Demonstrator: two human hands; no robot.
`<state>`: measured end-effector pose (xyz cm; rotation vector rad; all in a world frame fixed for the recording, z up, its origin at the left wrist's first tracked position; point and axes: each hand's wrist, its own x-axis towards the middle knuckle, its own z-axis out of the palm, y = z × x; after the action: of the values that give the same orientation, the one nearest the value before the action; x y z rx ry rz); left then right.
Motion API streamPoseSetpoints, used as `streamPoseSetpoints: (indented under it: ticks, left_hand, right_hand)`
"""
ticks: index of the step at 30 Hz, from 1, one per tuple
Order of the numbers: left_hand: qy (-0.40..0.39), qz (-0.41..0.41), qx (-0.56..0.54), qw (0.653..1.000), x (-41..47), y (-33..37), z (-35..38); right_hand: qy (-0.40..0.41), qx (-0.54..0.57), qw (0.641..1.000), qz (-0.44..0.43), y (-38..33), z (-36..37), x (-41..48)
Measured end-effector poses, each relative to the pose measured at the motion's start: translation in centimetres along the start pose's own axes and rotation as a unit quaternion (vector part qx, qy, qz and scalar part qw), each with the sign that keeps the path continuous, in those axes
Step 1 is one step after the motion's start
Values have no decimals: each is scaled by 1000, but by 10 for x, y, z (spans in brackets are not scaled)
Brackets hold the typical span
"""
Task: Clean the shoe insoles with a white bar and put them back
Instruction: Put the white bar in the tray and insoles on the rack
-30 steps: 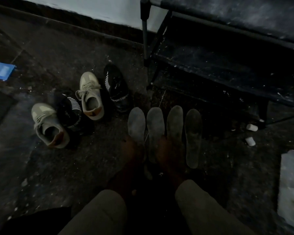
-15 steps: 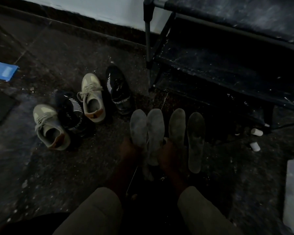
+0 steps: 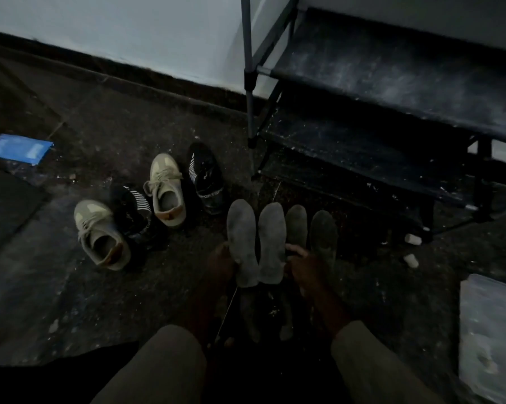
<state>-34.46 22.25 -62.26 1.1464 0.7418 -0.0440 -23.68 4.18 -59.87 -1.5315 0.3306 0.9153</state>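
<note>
While both hands, left hand (image 3: 221, 262), right hand (image 3: 303, 265), grip insoles (image 3: 256, 243), shoes (image 3: 158, 211) near, floor (image 3: 71, 287) open leftward

We saw the two paler insoles (image 3: 256, 243), which had lain flat in the row a second before, come up off the floor beside the black shoe rack (image 3: 392, 118). Their heels were now raised, and they overlapped the ends of the two darker insoles (image 3: 310, 228) nearer the rack, which had sat side by side with them earlier. Our left hand (image 3: 221, 263) had closed on the outer pale insole's edge. Our right hand (image 3: 303, 265) had shifted toward the rack, its fingers (image 3: 297, 249) now curled between the pale pair and the darker pair. Our head had tipped up, showing more wall above the rack.
</note>
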Motion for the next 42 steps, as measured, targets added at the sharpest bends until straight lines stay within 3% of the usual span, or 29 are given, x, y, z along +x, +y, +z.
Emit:
streamPoseSetpoints:
  ticks: [2, 5, 14, 24, 28, 36, 42]
  left_hand:
    - [40, -25, 37, 998, -9, 8, 2]
    - [97, 31, 92, 991, -12, 22, 12]
    - [55, 133, 198, 970, -76, 110, 54]
    - [26, 178, 178, 967, -95, 203, 104]
    - [31, 202, 161, 966, -76, 245, 128]
    - [75, 262, 295, 916, -2, 325, 170]
    - [81, 245, 383, 887, 54, 375, 203]
  right_hand:
    - [-8, 5, 1000, -18, -9, -7, -11]
    - [-18, -1, 999, -48, -26, -15, -33]
    - [2, -22, 988, -154, -78, -52, -113]
    - [13, 38, 963, -267, -152, -78, -170]
    - [25, 60, 953, -297, -192, -82, -168]
    - [97, 37, 946, -308, -287, -86, -122]
    - [141, 8, 934, -327, -345, -83, -73]
